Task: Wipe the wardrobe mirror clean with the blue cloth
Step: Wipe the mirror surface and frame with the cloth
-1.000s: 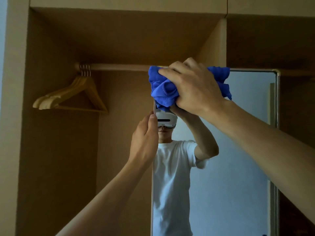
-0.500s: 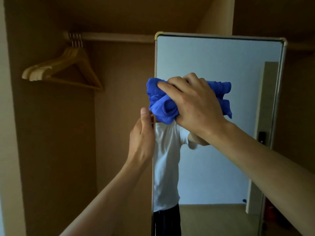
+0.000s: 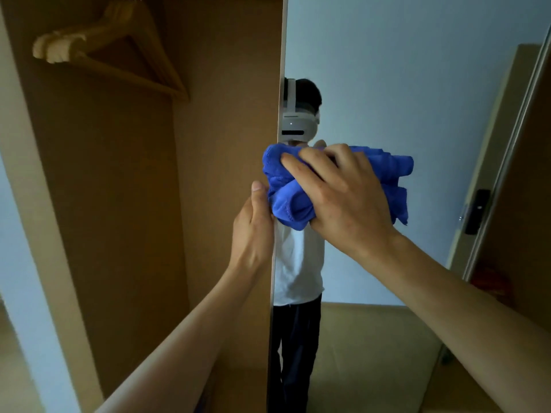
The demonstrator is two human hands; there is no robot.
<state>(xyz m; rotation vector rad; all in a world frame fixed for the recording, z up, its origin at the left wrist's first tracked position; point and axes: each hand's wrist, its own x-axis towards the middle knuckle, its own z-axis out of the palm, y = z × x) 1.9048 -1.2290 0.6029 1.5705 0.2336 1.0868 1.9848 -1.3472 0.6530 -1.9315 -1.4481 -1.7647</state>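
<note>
Presently right hand [image 3: 343,204] holds one blue cloth [image 3: 287,207] against one mirror [image 3: 402,84].

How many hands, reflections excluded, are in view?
2. The left hand holds the left edge of the tall wardrobe mirror; the right hand grips the crumpled blue cloth against it.

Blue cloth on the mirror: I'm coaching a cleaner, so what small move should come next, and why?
Probably slide the blue cloth rightward across the mirror. The right hand presses it bunched near the left edge, which the left hand grips, and the glass to its right lies uncovered.
</note>
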